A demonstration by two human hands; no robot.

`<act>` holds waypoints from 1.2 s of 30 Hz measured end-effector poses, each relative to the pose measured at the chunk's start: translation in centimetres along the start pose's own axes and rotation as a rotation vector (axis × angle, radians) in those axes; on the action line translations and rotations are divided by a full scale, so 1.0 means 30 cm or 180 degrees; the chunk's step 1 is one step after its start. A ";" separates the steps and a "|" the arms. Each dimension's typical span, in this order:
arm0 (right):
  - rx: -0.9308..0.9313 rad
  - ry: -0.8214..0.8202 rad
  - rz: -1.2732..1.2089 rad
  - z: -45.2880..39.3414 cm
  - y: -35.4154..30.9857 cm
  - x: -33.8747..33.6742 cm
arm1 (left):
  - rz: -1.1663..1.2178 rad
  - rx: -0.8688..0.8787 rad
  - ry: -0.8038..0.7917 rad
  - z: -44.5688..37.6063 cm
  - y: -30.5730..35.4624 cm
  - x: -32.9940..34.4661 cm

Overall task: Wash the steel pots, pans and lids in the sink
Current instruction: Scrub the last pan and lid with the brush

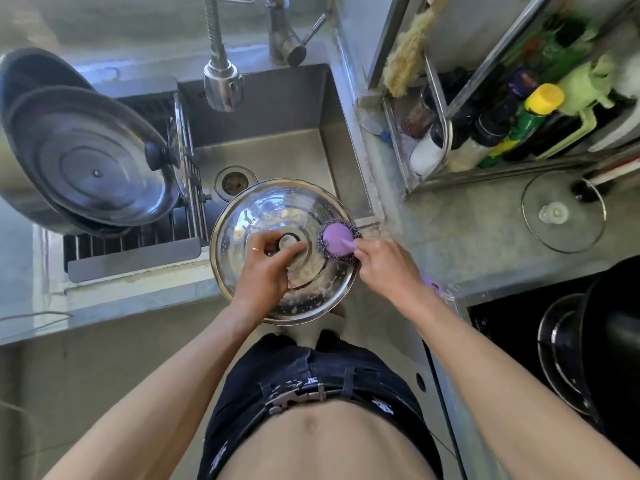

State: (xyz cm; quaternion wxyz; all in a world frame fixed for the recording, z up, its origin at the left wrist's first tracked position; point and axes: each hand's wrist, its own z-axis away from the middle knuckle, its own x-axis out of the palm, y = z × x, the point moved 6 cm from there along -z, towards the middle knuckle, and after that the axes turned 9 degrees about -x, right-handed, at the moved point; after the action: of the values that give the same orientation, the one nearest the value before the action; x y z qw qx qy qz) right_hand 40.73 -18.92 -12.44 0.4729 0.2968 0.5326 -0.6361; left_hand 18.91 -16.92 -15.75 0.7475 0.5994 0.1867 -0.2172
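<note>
I saw left hand (266, 263) gripping steel lid (242, 220) knob, over sink (346, 168) front edge | right hand (384, 268) clasped purple scourer (337, 241), pressed at lid's right rim | right hand nearer.

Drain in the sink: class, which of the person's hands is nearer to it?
Left. The left hand grips the lid's knob, just below the drain; the right hand, holding the scrubber, is farther right.
</note>
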 end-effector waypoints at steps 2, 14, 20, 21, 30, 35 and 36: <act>0.0057 0.0195 -0.0108 0.004 0.014 0.005 | -0.0497 0.0532 -0.0178 -0.001 0.033 -0.010; -0.0296 0.0262 0.0021 0.190 -0.073 0.112 | -0.1364 0.1086 -0.0125 -0.043 0.058 -0.009; 0.0287 0.0692 -0.0061 0.069 0.033 0.042 | -0.1459 0.1081 -0.0398 -0.066 0.048 -0.007; 0.0340 0.0761 -0.0194 0.078 0.018 0.057 | -0.1480 0.1087 -0.0419 -0.065 0.049 -0.007; 0.0405 0.0942 -0.0661 0.170 -0.008 0.104 | -0.1628 0.0953 -0.0614 -0.054 0.074 -0.016; 0.0156 0.1083 -0.0874 0.026 -0.058 0.039 | -0.0666 0.0153 -0.0777 -0.074 0.100 -0.082; 0.0135 0.0970 -0.0781 0.010 -0.069 0.044 | -0.0578 0.0059 -0.0585 -0.090 0.104 -0.100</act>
State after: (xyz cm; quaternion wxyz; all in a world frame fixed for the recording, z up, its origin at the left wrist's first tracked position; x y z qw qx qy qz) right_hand 38.38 -19.60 -12.70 0.2993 0.3324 0.6167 -0.6478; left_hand 18.07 -13.40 -12.15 0.7331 0.5645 0.1688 -0.3397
